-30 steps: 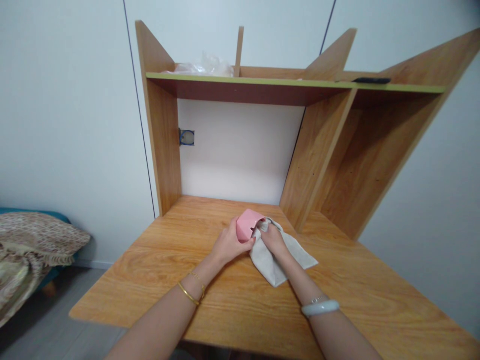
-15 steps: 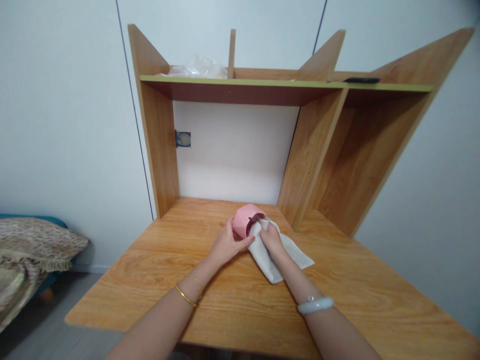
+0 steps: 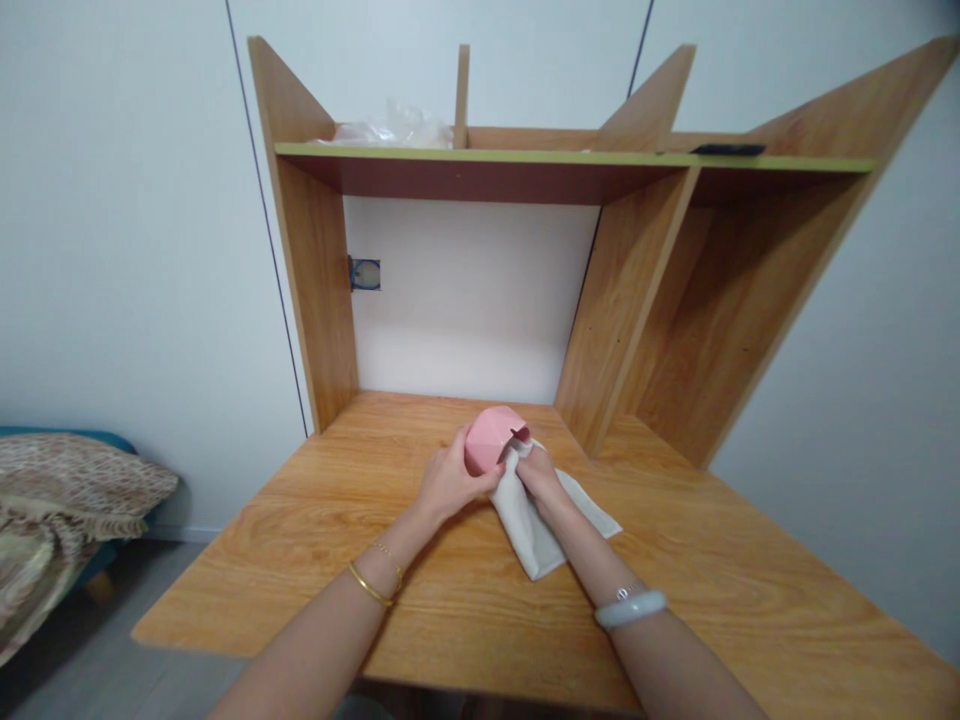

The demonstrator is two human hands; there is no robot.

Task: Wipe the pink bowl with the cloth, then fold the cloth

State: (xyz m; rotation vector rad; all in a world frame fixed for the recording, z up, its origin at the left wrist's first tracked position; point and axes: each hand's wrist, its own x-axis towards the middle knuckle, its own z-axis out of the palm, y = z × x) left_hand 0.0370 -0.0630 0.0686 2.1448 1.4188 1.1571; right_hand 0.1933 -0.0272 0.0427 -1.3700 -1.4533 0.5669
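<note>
A pink cup [image 3: 490, 437] is tipped on its side a little above the wooden desk [image 3: 315, 530], near the middle. My left hand [image 3: 448, 480] grips it from the near side, fingers wrapped round its wall. My right hand [image 3: 538, 477] presses a pale grey cloth [image 3: 525, 515] against the cup's mouth; the fingers are closed on the cloth. The rest of the cloth trails down and lies on the desk by my right wrist. The cup's inside is hidden.
The desk has a hutch: an upright panel [image 3: 315, 290] at the left, a slanted divider [image 3: 622, 310] at the right, and a shelf [image 3: 480, 160] above. Clear plastic wrap [image 3: 390, 128] and a dark flat object [image 3: 727, 149] lie on the shelf. A bed with a patterned blanket [image 3: 52, 500] stands at the left.
The cup has turned in my left hand, so its rounded outside faces me more. Both hands stay together at the desk's middle with the cloth at the cup's mouth.
</note>
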